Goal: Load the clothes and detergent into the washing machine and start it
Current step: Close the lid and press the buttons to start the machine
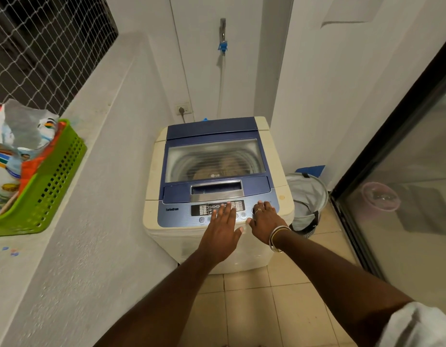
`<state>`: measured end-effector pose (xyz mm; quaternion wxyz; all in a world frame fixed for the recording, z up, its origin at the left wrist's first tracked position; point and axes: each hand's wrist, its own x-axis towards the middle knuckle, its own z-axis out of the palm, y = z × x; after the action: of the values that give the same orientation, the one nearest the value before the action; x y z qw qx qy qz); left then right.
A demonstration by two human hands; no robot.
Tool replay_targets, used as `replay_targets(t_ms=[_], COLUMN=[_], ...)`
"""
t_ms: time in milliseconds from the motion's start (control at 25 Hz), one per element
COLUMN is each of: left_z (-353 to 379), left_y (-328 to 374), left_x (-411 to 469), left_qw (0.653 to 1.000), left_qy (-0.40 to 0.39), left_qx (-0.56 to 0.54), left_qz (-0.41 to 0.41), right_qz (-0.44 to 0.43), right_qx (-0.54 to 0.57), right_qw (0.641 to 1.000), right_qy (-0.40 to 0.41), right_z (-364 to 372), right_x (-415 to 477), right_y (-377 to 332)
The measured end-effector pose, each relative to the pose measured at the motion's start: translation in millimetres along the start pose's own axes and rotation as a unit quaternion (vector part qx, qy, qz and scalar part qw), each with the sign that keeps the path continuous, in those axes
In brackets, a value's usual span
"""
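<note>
A cream top-loading washing machine [154, 171] with a blue lid stands against the back wall. Its lid [214, 159] is closed, and clothes show dimly through the clear window. My left hand [223, 229] lies flat over the middle of the control panel [176, 216], fingers spread, holding nothing. My right hand [263, 221] rests on the panel's right end, fingers bent onto the buttons there, with bangles on the wrist. A detergent bag [19, 136] sits in a green basket on the ledge at the left.
The green basket [49, 194] rests on a white ledge [96, 136] along the left wall. A grey laundry hamper [308, 201] stands right of the machine. A glass sliding door [404, 196] runs along the right. A tap and hose [223, 46] hang on the back wall above a socket.
</note>
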<state>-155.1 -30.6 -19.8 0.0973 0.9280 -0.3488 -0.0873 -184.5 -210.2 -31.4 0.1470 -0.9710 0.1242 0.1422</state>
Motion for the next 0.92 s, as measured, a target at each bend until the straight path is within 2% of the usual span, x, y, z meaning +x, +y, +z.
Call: replay_targets(t_ms=[160,360,640,920], left_z=[5,-3,-11,-14], left_y=[-6,-7,-23,-30], left_x=[-1,-18,-41,-56], left_qw=[1.000,1.000,0.999,0.998], left_qy=[0.011,0.022,0.011,0.012], left_qx=[0.015,0.010,0.013,0.029], left_qz=[-0.003,0.001,-0.030,-0.060], right_qz=[0.010,0.015,-0.071,-0.096], right_qx=[-0.009,-0.038,-0.040,-0.029], right_qw=[1.000,0.997,0.996,0.995], right_qy=[0.002,-0.060,0.034,0.028], right_z=[-12,-38,-11,-2], right_x=[4,14,-36,-50], right_y=[-1,2,0,-26])
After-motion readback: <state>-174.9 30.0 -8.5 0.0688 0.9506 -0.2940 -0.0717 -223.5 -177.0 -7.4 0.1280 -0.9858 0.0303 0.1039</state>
